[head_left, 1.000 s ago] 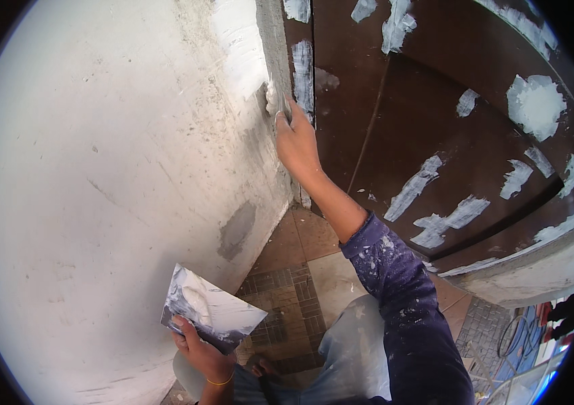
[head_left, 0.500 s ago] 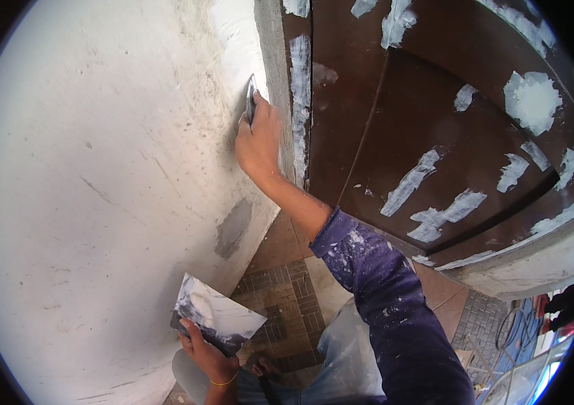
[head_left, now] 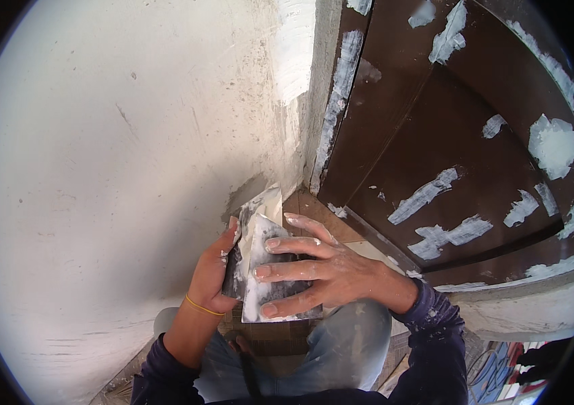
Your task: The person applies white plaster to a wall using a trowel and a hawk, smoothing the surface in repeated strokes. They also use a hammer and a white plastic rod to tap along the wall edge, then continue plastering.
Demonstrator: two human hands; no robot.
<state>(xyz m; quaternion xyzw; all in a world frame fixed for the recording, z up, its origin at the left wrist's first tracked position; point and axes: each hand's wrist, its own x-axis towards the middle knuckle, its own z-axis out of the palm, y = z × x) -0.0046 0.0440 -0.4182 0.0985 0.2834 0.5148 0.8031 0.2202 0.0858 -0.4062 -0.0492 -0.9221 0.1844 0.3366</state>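
White-smeared blades (head_left: 280, 289) now o'lapping, R hand (head_left: 342, 272) off wall (head_left: 118, 169), by L hand (head_left: 210, 275).

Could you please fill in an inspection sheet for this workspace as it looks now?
Surface: pale wall with scratches; brown panel bearing whitish patches.
Job's things: back plate and front plate, both flat and smeared, overlapping, with white paste on them.
Hands: left hand grips the back plate by its left side; right hand holds the front plate, fingers spread across its face.
Clutter: blue items at the lower right, too small to identify.
Cables: looped strands show among the blue items; cannot tell whether they are cables.
Surroundings: tiled floor below.
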